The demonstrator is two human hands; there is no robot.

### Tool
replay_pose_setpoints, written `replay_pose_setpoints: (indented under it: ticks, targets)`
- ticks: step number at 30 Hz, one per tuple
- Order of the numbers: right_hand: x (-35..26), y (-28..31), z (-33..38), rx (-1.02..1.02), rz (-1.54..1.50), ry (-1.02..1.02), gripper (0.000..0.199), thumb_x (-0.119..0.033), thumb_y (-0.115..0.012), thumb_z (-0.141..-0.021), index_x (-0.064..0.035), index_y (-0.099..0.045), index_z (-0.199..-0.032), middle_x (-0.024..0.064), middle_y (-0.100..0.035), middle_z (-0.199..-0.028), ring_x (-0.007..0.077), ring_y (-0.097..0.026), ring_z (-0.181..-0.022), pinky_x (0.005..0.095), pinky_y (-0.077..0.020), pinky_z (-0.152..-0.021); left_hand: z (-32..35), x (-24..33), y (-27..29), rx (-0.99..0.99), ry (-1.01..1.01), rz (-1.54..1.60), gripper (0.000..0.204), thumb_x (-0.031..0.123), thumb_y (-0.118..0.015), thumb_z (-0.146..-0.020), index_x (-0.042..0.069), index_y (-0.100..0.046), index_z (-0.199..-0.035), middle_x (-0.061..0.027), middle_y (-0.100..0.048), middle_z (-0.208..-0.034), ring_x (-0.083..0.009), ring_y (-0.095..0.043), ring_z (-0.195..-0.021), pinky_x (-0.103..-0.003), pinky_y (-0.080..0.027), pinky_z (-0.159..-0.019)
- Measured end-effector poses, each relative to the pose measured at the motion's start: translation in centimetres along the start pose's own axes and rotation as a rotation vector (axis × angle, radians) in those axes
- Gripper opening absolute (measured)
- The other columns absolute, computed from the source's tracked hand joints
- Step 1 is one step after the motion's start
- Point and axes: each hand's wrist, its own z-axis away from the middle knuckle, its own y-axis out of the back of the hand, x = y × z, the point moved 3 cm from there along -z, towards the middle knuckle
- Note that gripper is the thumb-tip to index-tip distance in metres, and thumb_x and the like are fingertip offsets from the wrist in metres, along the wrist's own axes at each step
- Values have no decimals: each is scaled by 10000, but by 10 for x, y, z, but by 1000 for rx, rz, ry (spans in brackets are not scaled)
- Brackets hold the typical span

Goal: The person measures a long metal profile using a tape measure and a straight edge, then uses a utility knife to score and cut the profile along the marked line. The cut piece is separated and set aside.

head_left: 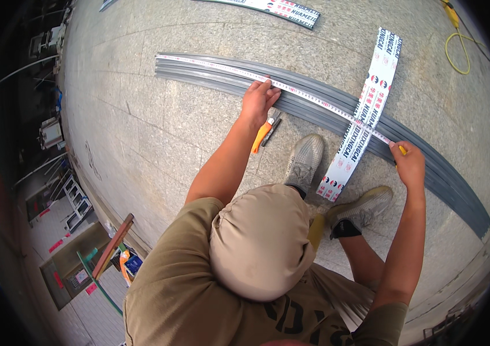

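Several long grey profiles (308, 106) lie side by side on the stone ground, running from upper left to lower right. Along their top stretches the white blade of a tape measure (314, 99), starting near their left end. My left hand (258, 102) is closed with its fingertips on the blade, about mid-length. My right hand (409, 163) grips the tape measure's body, of which only yellow bits show between the fingers. Just below my left hand, an orange utility knife (261, 136) rests beside a black marker (271, 132).
A white printed strip (346, 153) lies crosswise over the profiles, left of my right hand. Another printed strip (282, 10) lies at the far edge. A yellow cable (448, 51) curls at far right. A ladder (76, 202) and a brown beam (113, 245) are at left.
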Motion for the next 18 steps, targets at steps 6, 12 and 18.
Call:
replay_pose_setpoints:
  ticks: [6,12,18]
  targets:
    - [-4,6,-4,4,18,-11,415,-434,-813,-1031,-26,-855,-1089,183,-767,-820,337,-744,-775,444,-558,-764,-6,2,-6,-2,3,-12,253,174,-644,-1178,85,-644,-1414,-71,-751,-1275,-201,-771,-1137,-354,-671,-1011]
    - [-10,9,-6,-19,26,-58,414,-437,-805,-1037,-31,-860,-1095,156,-753,-777,281,-732,-711,423,-548,-718,-11,1,-7,-9,13,-17,238,167,-639,-1180,86,-650,-1403,-78,-753,-1277,-203,-782,-1140,-337,-682,-989]
    - [-11,11,-9,-9,56,-38,435,-459,-798,-1037,-32,-856,-1093,167,-765,-805,303,-748,-748,433,-552,-734,-12,2,-8,-7,8,-18,227,168,-644,-1180,79,-665,-1388,-78,-763,-1264,-204,-788,-1139,-337,-685,-986]
